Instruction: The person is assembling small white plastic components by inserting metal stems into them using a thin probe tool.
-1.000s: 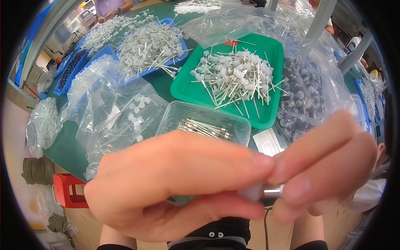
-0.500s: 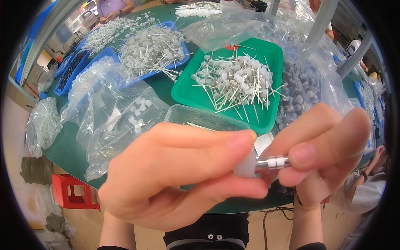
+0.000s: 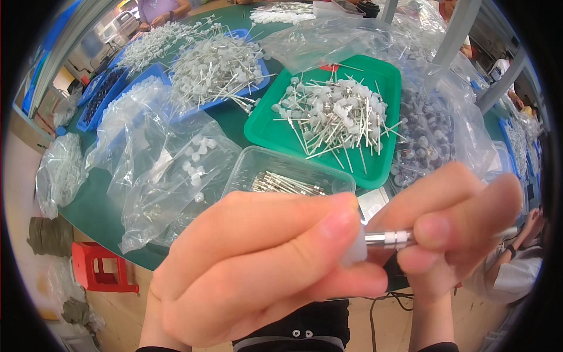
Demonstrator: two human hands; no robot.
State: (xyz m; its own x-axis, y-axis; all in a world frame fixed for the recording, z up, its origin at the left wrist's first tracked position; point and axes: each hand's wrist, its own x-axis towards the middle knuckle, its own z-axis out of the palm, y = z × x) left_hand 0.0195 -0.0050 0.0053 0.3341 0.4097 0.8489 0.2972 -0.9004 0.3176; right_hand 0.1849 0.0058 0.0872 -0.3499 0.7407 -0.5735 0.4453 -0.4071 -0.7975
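Observation:
Close in front of me, my left hand (image 3: 258, 264) pinches a translucent white plastic cap (image 3: 356, 251) between thumb and fingers, hiding most of it. Facing it, my right hand (image 3: 454, 226) grips a thin metal rod (image 3: 388, 239) with white bands near its end. The rod's thicker end meets the cap; how deep it sits inside I cannot tell. Just beyond the hands, a clear plastic box (image 3: 230, 179) holds several metal rods (image 3: 290, 183). A green tray (image 3: 267, 138) behind it carries a heap of rods with white caps (image 3: 337, 111).
Left of the box lies a clear bag (image 3: 158, 182) with loose white caps. Blue trays (image 3: 258, 79) with capped rods stand at the back left, and bags of dark parts (image 3: 425, 138) on the right. A red stool (image 3: 105, 267) is at the lower left. Other people sit around the table.
Both hands have shifted slightly down, still holding the cap and rod together. More of the clear box and its rods shows above them.

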